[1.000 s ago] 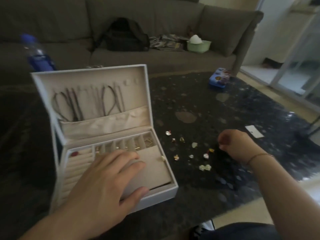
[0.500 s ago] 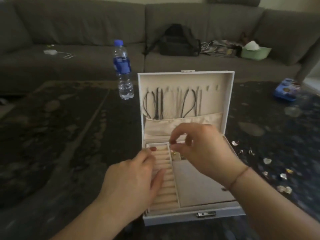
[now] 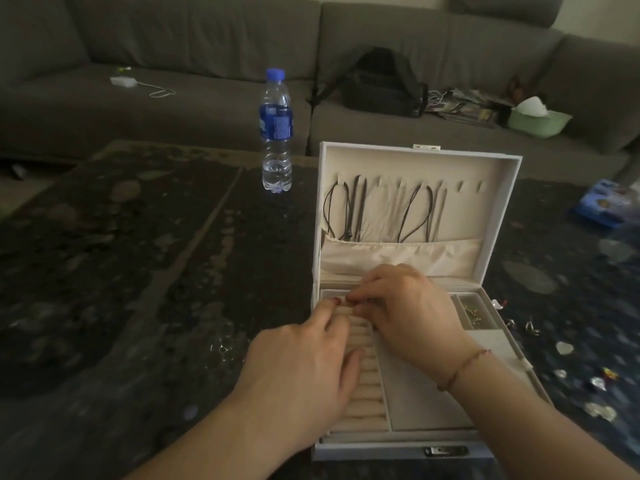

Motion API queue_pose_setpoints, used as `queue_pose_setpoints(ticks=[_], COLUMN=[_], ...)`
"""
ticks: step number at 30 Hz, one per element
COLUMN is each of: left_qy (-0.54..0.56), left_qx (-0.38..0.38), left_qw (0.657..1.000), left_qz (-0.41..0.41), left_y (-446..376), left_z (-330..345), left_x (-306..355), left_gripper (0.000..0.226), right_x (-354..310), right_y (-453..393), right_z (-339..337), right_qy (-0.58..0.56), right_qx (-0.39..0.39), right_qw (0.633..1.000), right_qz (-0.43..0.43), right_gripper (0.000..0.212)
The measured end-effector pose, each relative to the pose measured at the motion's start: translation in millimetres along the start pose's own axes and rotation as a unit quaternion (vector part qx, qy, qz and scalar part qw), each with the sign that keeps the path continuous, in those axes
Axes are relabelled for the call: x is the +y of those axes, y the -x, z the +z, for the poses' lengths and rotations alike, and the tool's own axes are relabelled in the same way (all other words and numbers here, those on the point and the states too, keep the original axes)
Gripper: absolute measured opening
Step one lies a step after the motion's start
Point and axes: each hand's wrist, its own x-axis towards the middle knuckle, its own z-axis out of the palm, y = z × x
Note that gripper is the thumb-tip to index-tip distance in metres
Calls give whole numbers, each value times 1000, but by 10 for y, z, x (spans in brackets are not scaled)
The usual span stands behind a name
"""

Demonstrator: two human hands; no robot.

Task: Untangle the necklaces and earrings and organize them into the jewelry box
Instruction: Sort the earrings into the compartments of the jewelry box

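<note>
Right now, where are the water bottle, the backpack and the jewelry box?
water bottle (image 3: 276, 122): head view, blue label.
backpack (image 3: 379, 86): head view, front panel.
jewelry box (image 3: 419, 162): head view, inside of open lid.

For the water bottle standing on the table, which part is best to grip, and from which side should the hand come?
Grip the water bottle around its labelled middle, coming from the near right side. It stands upright on the table with nothing touching it; the round body there probably suits a wrap of the fingers, while the blue cap is narrow.
</note>
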Motion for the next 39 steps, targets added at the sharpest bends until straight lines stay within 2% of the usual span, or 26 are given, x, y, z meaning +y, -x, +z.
queue_pose_setpoints(ticks=[4,7,10,15,19,22,24,25,27,30,39], left_qy=[16,14,-2,18,50,100,157,185,216,225,230], left_qx=[1,3,26,44,64,121,163,172,165,148,138], left_qw=[1000,1000,1000,999,996,985,969,962,954,951,954], left_qz=[10,9,0,19,21,68,97,106,124,150,130], left_y=[-11,0,-16,-24,-20,15,48,59,57,43,38], left_z=[22,24,39,45,-7,-64,-57,-31,22,71,66], left_x=[-21,-21,-22,-34,-67,-3,70,100,135,131,120], left_gripper=[40,44,51,42,37,34,29,27,25,25,24], right_x=[60,71,74,45,157,529,879,1035,1245,1342,1470], right_y=[53,58,64,162,330,405,404,399,392,366,276], right_z=[31,16,-46,-172,-639,-992,-1091,-1102,-1057,-905,-632], right_qy=[12,45,67,69,19,-62,-72,-63,-24,50,120], right_qx=[14,-12,-17,-9,59,122,146,134,52,-87,-130], right_qw=[999,995,993,992,998,986,968,960,955,952,939], right_qz=[-44,-87,-98,-103,-33,92,192,237,292,290,296], right_gripper=[19,30,37,35,22,18,17,18,23,35,19])
